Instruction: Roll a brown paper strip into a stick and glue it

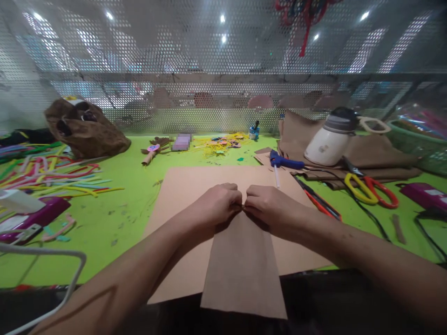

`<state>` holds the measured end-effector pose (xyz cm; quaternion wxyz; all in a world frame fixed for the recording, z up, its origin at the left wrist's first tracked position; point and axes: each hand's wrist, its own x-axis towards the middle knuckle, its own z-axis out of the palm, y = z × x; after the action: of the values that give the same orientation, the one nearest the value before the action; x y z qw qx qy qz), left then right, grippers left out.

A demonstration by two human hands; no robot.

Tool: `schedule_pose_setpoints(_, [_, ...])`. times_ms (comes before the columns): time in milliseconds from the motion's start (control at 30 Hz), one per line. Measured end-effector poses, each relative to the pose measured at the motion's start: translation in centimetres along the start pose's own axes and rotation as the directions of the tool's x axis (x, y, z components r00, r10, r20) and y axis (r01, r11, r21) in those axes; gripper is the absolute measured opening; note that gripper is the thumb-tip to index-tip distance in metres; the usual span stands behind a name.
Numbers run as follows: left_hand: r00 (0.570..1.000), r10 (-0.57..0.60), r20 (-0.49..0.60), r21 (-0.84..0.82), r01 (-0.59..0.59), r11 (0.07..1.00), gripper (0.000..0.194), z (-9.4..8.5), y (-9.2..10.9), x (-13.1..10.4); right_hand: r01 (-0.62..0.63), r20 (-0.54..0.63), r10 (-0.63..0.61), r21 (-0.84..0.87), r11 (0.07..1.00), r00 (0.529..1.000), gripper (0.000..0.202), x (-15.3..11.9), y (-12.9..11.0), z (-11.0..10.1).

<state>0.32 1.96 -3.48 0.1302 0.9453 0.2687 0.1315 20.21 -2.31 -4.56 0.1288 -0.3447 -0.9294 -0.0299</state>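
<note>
A strip of brown kraft paper (244, 270) lies lengthwise toward me, its near end hanging past the table's front edge. At its far end, my left hand (223, 202) and my right hand (263, 204) are closed side by side, fingers pinching the paper's edge between them. The exact fold under the fingertips is hidden. Beneath the strip lies a larger tan board (188, 190). Just beyond my right hand, a blue glue gun (288, 162) rests with its white stick pointing toward me.
Scissors (370, 188), a utility knife (321, 200), a white bottle (328, 142) and folded brown paper (377, 153) sit at right. Colourful pipe cleaners (59, 172) and a brown paper bag (87, 130) are at left. A perforated metal screen (209, 60) stands behind the green table (132, 218).
</note>
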Motion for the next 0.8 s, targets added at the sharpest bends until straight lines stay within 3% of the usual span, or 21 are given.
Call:
schedule_pose_setpoints(333, [0.998, 0.034, -0.046, 0.047, -0.032, 0.998, 0.017, 0.3, 0.4, -0.5, 0.015, 0.086, -0.017, 0.017, 1.0, 0.996, 0.02, -0.5, 1.7, -0.7])
schedule_pose_setpoints(533, [1.0, 0.013, 0.012, -0.004, -0.013, 1.0, 0.015, 0.0, 0.1, -0.7, -0.05, 0.132, 0.035, 0.112, 0.992, 0.991, 0.015, -1.2, 1.5, -1.6])
schedule_pose_setpoints(800, [0.993, -0.011, 0.119, 0.022, 0.008, 1.0, 0.023, -1.4, 0.2, -0.7, -0.094, 0.179, 0.078, 0.087, 0.992, 0.981, 0.013, -1.6, 0.9, -2.2])
